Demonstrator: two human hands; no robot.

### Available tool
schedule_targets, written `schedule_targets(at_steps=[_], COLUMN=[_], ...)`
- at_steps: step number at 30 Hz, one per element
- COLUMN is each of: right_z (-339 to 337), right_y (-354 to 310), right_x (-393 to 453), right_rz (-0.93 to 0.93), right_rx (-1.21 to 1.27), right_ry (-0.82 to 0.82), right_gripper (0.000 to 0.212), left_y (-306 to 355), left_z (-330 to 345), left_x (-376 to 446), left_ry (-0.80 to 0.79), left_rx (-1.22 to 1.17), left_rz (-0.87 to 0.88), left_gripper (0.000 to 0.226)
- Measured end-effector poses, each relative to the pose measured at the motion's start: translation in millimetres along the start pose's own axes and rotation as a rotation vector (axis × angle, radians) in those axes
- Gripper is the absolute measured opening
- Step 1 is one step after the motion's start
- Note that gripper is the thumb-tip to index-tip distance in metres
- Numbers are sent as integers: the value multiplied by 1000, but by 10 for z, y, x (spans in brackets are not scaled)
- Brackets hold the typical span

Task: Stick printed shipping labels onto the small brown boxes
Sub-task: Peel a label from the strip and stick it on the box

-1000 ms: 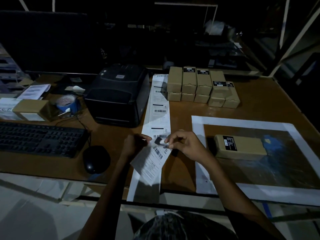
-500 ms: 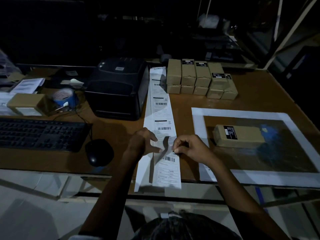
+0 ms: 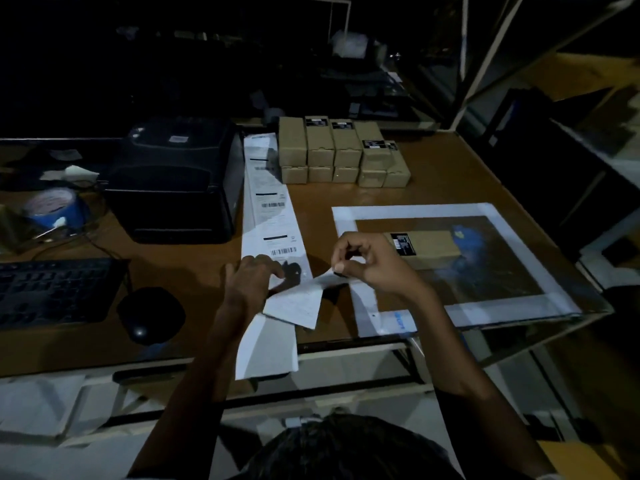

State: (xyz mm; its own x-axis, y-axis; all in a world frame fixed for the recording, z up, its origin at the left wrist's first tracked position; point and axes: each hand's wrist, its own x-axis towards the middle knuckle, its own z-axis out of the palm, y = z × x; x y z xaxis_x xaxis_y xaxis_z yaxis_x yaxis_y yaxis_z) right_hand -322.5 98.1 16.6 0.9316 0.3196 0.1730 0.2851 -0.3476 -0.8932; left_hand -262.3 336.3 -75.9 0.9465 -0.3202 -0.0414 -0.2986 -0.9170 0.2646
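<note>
Dim scene, seen from above. On the brown desk (image 3: 450,174), a long strip of printed labels (image 3: 268,209) running from beside the black printer (image 3: 176,178) down to the near edge and hanging over it. Left hand (image 3: 251,282) pressed flat on the strip, fingers spread and straight, just below a barcode. Right hand (image 3: 367,263) raised slightly above the desk, thumb and fingers pinching the corner of one label (image 3: 298,301), which is peeled partly up and curls away from the backing toward the right. Just behind the right hand, a single small brown box (image 3: 429,247) lying on its side inside a white taped rectangle (image 3: 408,211), a black sticker on its left end. Farther back, near the top of the strip, a stack of small brown boxes (image 3: 343,154) in two tiers, several with black stickers on top. To the left, a keyboard (image 3: 52,289) and a black mouse (image 3: 149,313) close to the near edge, and a roll of blue tape (image 3: 55,206) left of the printer.
</note>
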Motion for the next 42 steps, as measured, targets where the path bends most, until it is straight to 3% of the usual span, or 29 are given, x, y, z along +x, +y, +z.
schedule_targets(at_steps=[3,8,12,14,18,21,25,28,29,32,36,40,42], right_z=[-192,-403,-558,-614,-645,-676,-830,-1013,-1083,-1298,-1551,-1751,-1768], right_y=[-130,-188,-97,-86,-71,5,132,215,248,348,477,628,643], right_x=[-89,-244,-271,-284,-292,-284,-350,-451,-490,-631,-785,-892,-948], right_rz=[-62,-181,-153,-109,-34,5,10,-1,1,28,29,-33,-85], right_rx=[83,515,649,593,429,231,12,-71,-82,-113,-200,-449,-353], right_ry=[38,113,210,286,379,336,140,60,51,19,6,138,334], right_gripper=[6,9,11,6,19,23,22,24,22,15,12,29,48], left_y=[-21,-76,-103,-101,-40,205,1017,1642,1806,2101,2376,2577,2658], left_z=[22,44,48,42,89,11,-311,-404,-406,-280,-119,-57,-65], left_x=[21,17,53,76,97,44,-10,10,21,90,127,164,219], left_ry=[-48,-21,-56,-98,-100,18,49,-38,-43,-35,4,91,109], left_rx=[19,-43,-75,-104,-87,-305,-746,-1017,-1043,-999,-994,-1049,-1037], left_rz=[22,36,50,32,26,48,2,45,102,226,213,173,143], left_gripper=[46,44,37,39,34,15,44,18,10,18,16,13,12])
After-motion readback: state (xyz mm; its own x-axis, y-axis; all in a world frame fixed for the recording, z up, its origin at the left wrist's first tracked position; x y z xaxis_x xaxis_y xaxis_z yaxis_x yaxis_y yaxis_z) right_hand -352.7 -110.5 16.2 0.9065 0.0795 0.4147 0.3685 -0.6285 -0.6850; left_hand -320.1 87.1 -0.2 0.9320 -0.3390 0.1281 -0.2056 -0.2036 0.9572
